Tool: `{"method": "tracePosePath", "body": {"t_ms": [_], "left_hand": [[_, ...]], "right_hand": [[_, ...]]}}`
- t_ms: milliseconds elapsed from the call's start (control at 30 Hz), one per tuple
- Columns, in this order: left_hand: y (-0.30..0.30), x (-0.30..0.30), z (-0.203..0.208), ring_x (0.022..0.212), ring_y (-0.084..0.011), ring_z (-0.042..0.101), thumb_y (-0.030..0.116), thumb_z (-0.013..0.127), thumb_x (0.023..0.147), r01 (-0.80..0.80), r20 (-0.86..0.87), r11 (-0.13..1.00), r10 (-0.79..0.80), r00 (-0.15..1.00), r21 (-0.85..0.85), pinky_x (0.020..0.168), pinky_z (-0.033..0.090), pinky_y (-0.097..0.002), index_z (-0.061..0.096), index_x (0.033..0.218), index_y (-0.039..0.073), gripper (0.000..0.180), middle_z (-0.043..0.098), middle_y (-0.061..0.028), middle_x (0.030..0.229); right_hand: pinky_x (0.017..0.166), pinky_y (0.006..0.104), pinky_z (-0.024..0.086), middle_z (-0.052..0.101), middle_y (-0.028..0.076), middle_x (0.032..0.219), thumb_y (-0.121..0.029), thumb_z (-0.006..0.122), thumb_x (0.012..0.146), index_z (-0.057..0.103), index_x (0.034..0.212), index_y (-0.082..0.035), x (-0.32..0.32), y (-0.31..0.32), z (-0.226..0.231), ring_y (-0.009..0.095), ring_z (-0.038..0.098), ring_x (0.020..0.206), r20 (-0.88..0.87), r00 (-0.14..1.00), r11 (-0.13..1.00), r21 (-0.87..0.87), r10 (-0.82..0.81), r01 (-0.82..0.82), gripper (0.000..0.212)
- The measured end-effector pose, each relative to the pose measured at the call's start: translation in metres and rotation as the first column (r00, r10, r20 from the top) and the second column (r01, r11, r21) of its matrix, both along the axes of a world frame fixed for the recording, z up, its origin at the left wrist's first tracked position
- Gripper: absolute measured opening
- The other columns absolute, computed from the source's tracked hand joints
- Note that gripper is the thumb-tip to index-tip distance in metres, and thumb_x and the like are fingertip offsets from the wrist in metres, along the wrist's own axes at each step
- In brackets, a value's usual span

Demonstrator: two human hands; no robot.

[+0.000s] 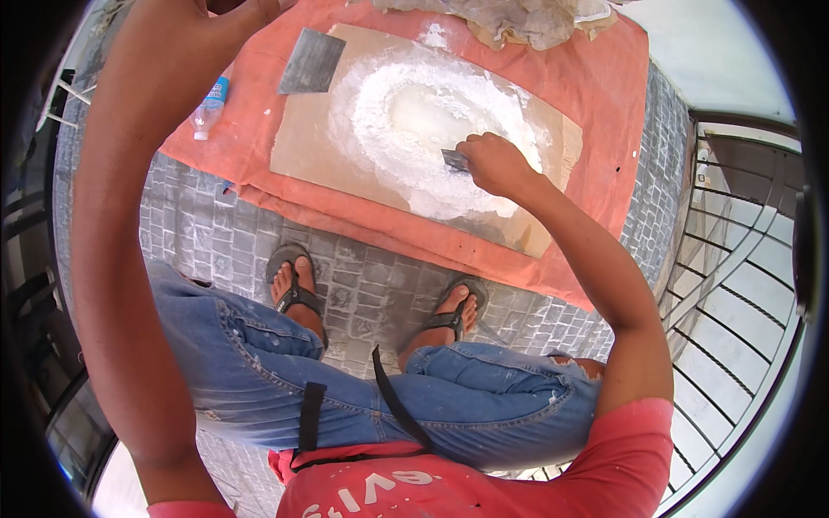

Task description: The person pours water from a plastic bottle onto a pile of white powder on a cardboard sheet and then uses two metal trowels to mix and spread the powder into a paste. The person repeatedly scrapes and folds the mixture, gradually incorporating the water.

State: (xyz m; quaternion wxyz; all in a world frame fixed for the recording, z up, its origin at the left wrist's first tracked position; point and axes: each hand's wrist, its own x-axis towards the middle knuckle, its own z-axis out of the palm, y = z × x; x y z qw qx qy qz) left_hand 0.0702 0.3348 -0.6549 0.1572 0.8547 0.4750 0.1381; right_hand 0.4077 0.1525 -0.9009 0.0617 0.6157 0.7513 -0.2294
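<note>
My right hand [498, 167] is closed on a small grey putty knife [453, 161]. Its blade sits at the near side of a ring of white powder [363, 110]. In the hollow of the ring lies a smooth, off-white, wet-looking patch [429, 112]. The powder is spread over a brown board [302, 147]. My left hand [246, 15] is raised at the top edge, close to the camera; most of its fingers are cut off, so their grip does not show. Below and right of it, a flat grey rectangular sheet [312, 61] lies on the board's far left corner.
An orange tarp [604, 198] lies beneath the board. A clear plastic bottle [207, 112] lies at its left, and crumpled translucent plastic [531, 19] at the far edge. A black metal railing [734, 293] stands to the right. My sandalled feet [298, 285] are on grey paving [367, 259].
</note>
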Motion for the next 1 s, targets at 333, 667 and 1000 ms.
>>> {"method": "tracePosePath", "body": {"t_ms": [333, 667, 1000], "left_hand": [[0.005, -0.01, 0.003, 0.08, -0.0099, 0.06, 0.048, 0.079, 0.1, -0.005, 0.062, 0.999, 0.008, 0.998, -0.044, 0.076, 0.049, -0.0298, 0.08, 0.11, -0.002, 0.052, 0.073, -0.0034, 0.087], [-0.007, 0.0, 0.007, 0.074, -0.0225, 0.069, 0.044, 0.081, 0.094, -0.049, 0.146, 0.998, 0.044, 0.988, 0.03, 0.071, 0.054, -0.0385, 0.079, 0.096, -0.002, 0.046, 0.074, -0.014, 0.08], [-0.013, 0.004, 0.019, 0.074, -0.0152, 0.064, 0.042, 0.081, 0.096, -0.056, 0.141, 0.998, 0.058, 0.988, -0.021, 0.07, 0.05, -0.034, 0.08, 0.098, -0.002, 0.044, 0.073, -0.0081, 0.08]], "right_hand": [[0.093, 0.0508, 0.059, 0.074, 0.018, 0.112, 0.004, 0.061, 0.088, 0.076, 0.113, -0.002, 0.003, 0.007, 0.006, 0.04, 0.07, 0.107, 0.013, 0.998, 0.998, -0.005, -0.058, 0.058, 0.03], [0.093, 0.0532, 0.057, 0.073, 0.022, 0.109, -0.006, 0.06, 0.093, 0.075, 0.111, -0.001, 0.003, 0.014, 0.036, 0.043, 0.071, 0.105, 0.014, 0.993, 0.989, -0.087, -0.118, 0.119, 0.024], [0.092, 0.0503, 0.059, 0.073, 0.017, 0.107, -0.002, 0.063, 0.089, 0.076, 0.105, -0.002, -0.031, 0.009, 0.027, 0.039, 0.071, 0.103, -0.035, 0.998, 0.997, 0.05, -0.048, 0.05, 0.021]]}}
